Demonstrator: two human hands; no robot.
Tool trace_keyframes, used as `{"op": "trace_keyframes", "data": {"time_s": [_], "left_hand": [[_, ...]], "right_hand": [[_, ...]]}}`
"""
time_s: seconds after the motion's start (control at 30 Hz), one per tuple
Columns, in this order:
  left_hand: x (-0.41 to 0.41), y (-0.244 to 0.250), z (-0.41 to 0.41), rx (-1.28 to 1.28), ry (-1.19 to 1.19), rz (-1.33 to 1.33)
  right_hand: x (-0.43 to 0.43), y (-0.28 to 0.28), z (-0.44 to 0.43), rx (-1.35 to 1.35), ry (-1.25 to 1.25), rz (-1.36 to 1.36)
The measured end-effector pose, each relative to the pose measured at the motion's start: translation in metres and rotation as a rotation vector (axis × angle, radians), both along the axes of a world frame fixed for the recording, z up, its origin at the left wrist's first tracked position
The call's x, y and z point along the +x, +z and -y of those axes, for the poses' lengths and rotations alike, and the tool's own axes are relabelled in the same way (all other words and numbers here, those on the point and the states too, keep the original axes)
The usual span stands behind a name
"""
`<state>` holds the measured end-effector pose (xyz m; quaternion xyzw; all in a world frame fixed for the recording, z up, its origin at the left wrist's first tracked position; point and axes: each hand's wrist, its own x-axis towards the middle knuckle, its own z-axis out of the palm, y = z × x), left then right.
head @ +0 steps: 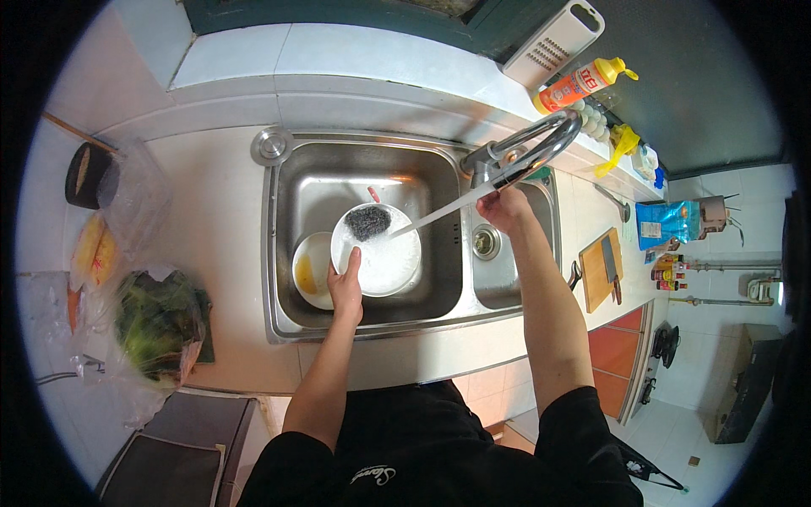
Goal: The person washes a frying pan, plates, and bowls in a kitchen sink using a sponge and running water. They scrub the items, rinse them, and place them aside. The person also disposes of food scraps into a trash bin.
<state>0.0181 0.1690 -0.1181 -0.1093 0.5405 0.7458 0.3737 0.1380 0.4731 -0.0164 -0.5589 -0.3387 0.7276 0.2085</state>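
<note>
My left hand point(346, 288) grips the rim of a white bowl point(396, 272), thumb over the edge. A dark mesh scouring pad point(369, 223) sits in the bowl at its far left side. Water runs from the chrome faucet point(542, 158) into the bowl, which holds whitish water or suds. Partly under it, a second white bowl point(307, 250) with a yellowish patch inside rests in the large steel sink basin point(437, 285). My right hand point(505, 210) is at the faucet's base, beside the spout; its fingertips are hidden. A small red item point(374, 194) shows behind the bowl.
The small basin's drain strainer point(486, 242) lies below my right wrist. To the right are a cutting board point(595, 279) and a knife point(609, 256). Bagged leafy greens point(155, 323) stand left. A detergent bottle point(580, 85) and a grater point(554, 44) occupy the ledge.
</note>
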Motion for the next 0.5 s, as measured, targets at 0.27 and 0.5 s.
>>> {"op": "trace_keyframes", "data": {"time_s": [0.27,0.5], "left_hand": [[0.000,-0.007,0.003,-0.023,0.010,-0.011],[0.005,-0.009,0.002,0.002,-0.002,0.014]], "right_hand": [[-0.003,0.009,0.006,-0.008,0.001,0.025],[0.005,0.008,-0.010,-0.090,0.025,0.001]]}}
